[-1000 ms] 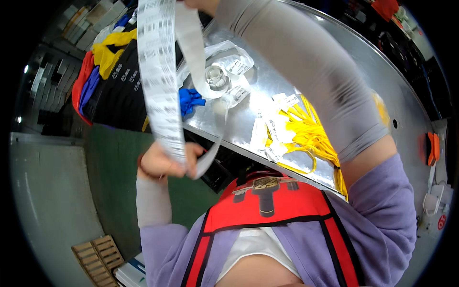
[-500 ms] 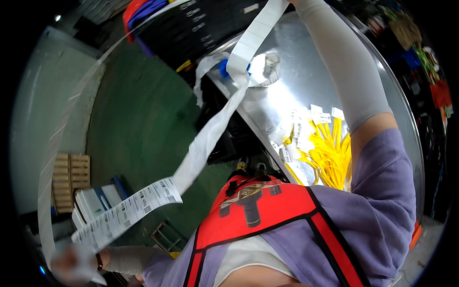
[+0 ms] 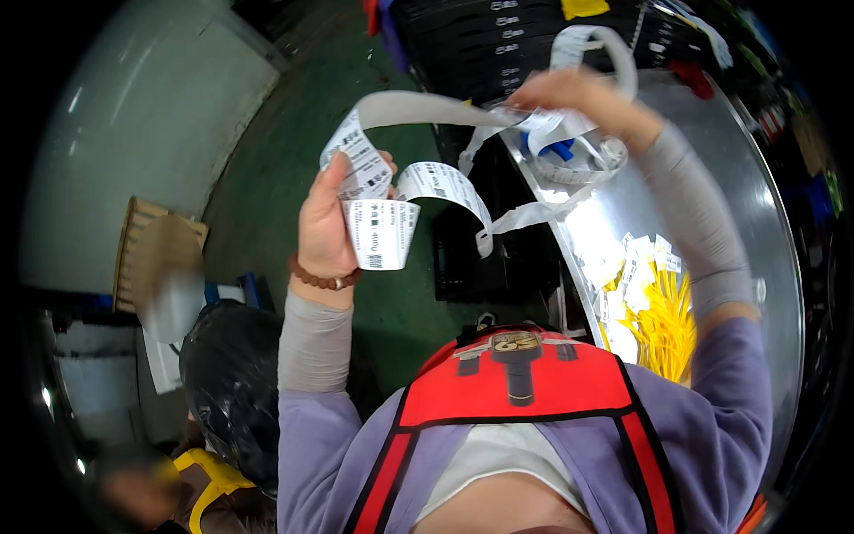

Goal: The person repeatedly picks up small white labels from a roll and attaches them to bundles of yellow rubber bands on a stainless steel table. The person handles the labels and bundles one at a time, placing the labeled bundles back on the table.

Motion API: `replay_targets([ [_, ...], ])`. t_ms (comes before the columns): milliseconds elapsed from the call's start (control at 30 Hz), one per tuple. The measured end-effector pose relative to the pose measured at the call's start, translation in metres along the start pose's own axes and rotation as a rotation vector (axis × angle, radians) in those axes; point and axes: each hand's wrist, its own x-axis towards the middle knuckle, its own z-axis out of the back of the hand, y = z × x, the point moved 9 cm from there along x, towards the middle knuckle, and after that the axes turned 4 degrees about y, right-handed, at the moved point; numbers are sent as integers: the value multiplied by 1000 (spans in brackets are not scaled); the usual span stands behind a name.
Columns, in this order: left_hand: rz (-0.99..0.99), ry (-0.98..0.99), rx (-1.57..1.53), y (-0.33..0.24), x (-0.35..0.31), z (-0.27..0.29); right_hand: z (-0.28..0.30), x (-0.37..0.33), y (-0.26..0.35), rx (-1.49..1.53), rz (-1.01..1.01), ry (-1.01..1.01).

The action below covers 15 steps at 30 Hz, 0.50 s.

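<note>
My left hand (image 3: 322,227) is closed on a long white strip of printed labels (image 3: 382,233), which folds over in front of the fingers. From there the strip (image 3: 418,107) arches across to my right hand (image 3: 592,96), whose fingers are pinched on it though blurred by motion. Another loop of the strip (image 3: 614,49) stands up behind that hand. Below, a twisted length hangs between the left hand and the metal table (image 3: 756,231). Under my right hand, a curled part of the strip (image 3: 608,160) lies beside a blue object (image 3: 559,149) on the table.
Yellow ties with white tags (image 3: 663,316) lie on the near part of the table. Stacked black crates (image 3: 463,44) stand beyond. At the lower left are a large black plastic bag (image 3: 233,396) and another person with yellow straps (image 3: 209,476). A wooden pallet (image 3: 133,258) leans behind.
My left hand has come up from the lower left to the middle, bringing its end of the strip. My right hand has come down and nearer. The stretched strip now hangs in loops.
</note>
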Motion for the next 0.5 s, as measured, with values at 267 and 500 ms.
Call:
replay_targets([
  [267, -81, 316, -193, -23, 70, -44, -98, -32, -30, -147, -228, -510],
  [500, -270, 95, -211, -70, 120, 18, 113, -176, 92, -1271, -193, -1251],
])
